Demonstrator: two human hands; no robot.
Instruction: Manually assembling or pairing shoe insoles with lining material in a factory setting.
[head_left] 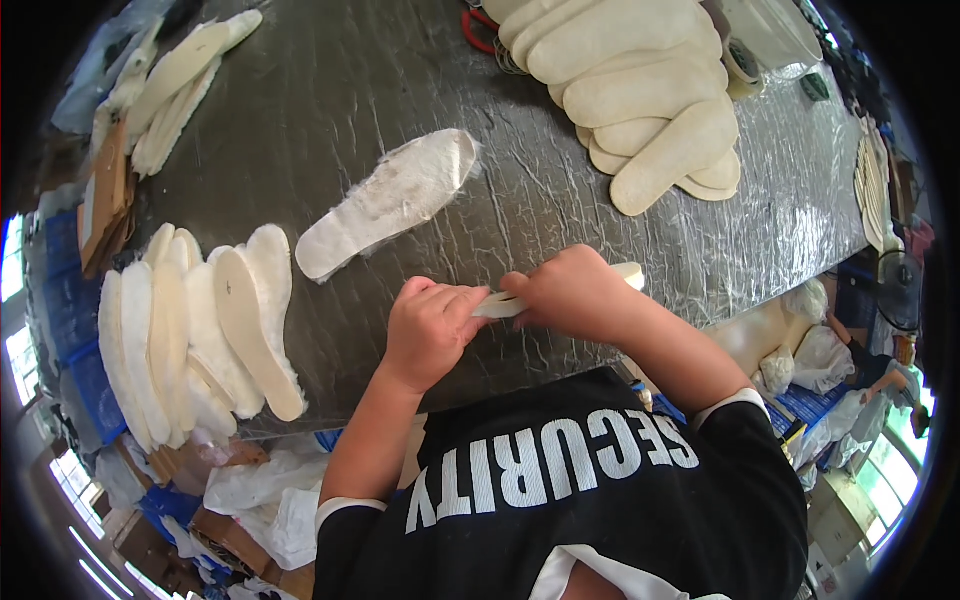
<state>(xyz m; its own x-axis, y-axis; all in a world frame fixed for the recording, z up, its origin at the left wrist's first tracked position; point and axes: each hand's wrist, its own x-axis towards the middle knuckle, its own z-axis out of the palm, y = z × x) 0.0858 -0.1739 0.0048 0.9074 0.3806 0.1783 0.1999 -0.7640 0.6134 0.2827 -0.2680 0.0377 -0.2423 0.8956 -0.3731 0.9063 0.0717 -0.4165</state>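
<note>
Between my two hands, near the table's front edge, is a cream insole (497, 306) seen edge-on. My left hand (432, 325) pinches one end of it. My right hand (572, 295) is closed round its middle, and the other end (630, 275) sticks out beyond that hand. The fingertips partly cover the insole, so its faces do not show. Beyond my hands a single fleecy white insole (390, 203) lies flat and slanted on the table.
The dark table (330, 90) has a wrinkled, shiny covering. Left stands a row of fleecy insoles (190, 330); far right lies a large pile of cream insoles (670, 130), with red-handled scissors (478, 30) beside it. More insoles (185, 85) lie far left. Another person (880, 370) is at the right.
</note>
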